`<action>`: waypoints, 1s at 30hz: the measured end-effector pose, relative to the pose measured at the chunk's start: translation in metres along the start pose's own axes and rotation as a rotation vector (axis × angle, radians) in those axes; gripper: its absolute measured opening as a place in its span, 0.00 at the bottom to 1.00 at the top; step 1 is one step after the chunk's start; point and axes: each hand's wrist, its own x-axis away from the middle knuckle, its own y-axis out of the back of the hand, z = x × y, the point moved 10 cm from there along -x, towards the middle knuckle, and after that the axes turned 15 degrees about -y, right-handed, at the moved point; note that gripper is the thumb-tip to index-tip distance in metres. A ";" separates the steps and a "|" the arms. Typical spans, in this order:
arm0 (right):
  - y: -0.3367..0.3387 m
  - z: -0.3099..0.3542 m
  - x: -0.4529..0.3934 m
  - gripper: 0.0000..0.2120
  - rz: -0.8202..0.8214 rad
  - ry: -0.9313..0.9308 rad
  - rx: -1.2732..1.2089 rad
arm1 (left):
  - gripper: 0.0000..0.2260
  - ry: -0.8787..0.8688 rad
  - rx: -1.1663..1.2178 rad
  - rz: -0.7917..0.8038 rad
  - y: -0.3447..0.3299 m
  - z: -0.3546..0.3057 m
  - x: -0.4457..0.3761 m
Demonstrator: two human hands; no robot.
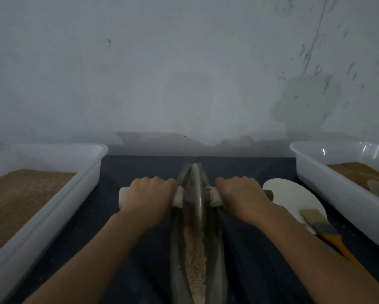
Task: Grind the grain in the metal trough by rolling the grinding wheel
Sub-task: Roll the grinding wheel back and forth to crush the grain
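Note:
A long narrow metal trough (pixel 219 255) runs away from me down the middle of a dark cloth. Crushed tan grain (pixel 195 262) lies along its bottom. A thin metal grinding wheel (pixel 197 194) stands upright in the far half of the trough. A pale axle handle (pixel 124 195) sticks out on both sides of it. My left hand (pixel 150 197) grips the left part of the handle. My right hand (pixel 242 196) grips the right part, close to the wheel.
A white plastic tub (pixel 59 194) of brown grain stands at the left. Another white tub (pixel 337 189) with grain stands at the right. A round white plate (pixel 291 198) and a brush with an orange handle (pixel 340 244) lie right of the trough. A grey wall rises behind.

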 end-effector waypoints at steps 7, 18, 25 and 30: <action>0.027 0.017 0.061 0.12 0.075 0.071 0.022 | 0.18 -0.014 0.196 0.129 -0.004 -0.017 0.057; 0.007 0.008 0.010 0.09 0.042 0.012 0.064 | 0.13 0.037 0.113 0.049 0.002 -0.003 0.016; 0.018 0.016 0.054 0.10 0.185 0.057 0.019 | 0.17 -0.069 0.143 0.181 0.000 -0.019 0.044; 0.021 0.018 0.070 0.11 0.222 0.061 0.023 | 0.17 -0.036 0.163 0.257 -0.003 -0.020 0.054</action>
